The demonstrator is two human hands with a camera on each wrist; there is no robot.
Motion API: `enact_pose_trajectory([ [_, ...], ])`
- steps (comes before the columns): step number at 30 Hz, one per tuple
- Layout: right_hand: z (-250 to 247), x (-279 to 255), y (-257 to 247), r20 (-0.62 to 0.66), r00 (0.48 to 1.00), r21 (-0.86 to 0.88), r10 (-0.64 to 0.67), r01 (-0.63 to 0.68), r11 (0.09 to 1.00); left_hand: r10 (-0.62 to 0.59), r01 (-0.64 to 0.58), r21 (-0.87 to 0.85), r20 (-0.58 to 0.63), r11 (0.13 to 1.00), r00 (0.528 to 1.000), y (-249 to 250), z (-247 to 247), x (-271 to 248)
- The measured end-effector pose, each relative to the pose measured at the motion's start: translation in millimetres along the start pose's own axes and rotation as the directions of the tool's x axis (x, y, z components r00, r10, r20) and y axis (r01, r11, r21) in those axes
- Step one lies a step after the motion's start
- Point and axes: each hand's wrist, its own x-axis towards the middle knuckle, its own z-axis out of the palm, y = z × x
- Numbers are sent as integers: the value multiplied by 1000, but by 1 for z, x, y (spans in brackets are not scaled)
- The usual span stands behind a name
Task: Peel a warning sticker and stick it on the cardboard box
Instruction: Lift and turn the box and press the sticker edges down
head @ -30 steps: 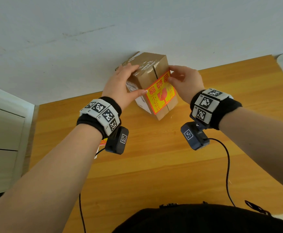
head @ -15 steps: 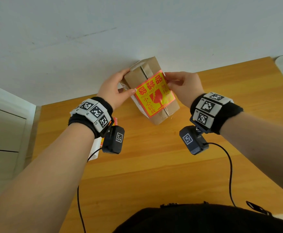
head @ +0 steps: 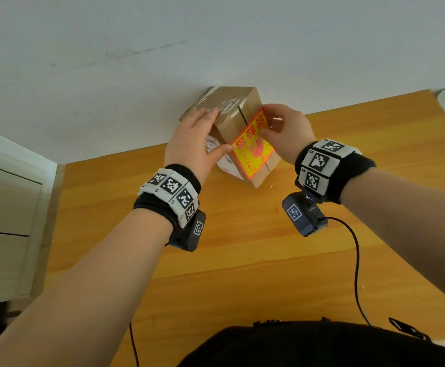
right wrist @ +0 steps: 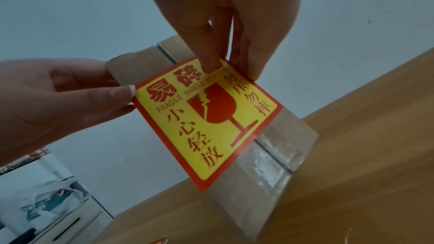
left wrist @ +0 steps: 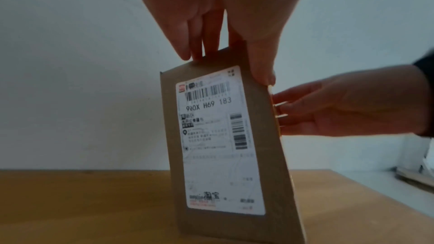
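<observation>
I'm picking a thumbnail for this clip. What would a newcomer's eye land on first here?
The yellow-and-red fragile sticker, which the right hand holds by its top corner against the cardboard box at the table's far edge. Next, the left hand steadying the box from above, its thumb at the sticker's left corner. Then the white shipping label on the box's left side.

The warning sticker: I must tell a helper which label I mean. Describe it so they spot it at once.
On the wooden table by the wall stands a cardboard box. The warning sticker lies on its taped face: yellow, red-bordered, with a broken glass symbol, unlike the white shipping label round the corner.
</observation>
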Motion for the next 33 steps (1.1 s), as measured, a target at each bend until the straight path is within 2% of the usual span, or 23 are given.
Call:
enact_pose_trajectory([
  [8,0,11,11,-52,997,-52,48,-51,997,60,-62,63,29,996,998,15,8,4],
  [13,6,15,12,-58,995,-64,82,-86,994,54,-55,68,17,996,998,15,13,4],
  [27,2,14,8,17,992,-187,125,-120,975,71,-71,106,8,992,997,19,17,0],
  [33,0,6,4,48,992,-212,115,-102,972,77,-83,132,55,988,996,21,13,-1],
])
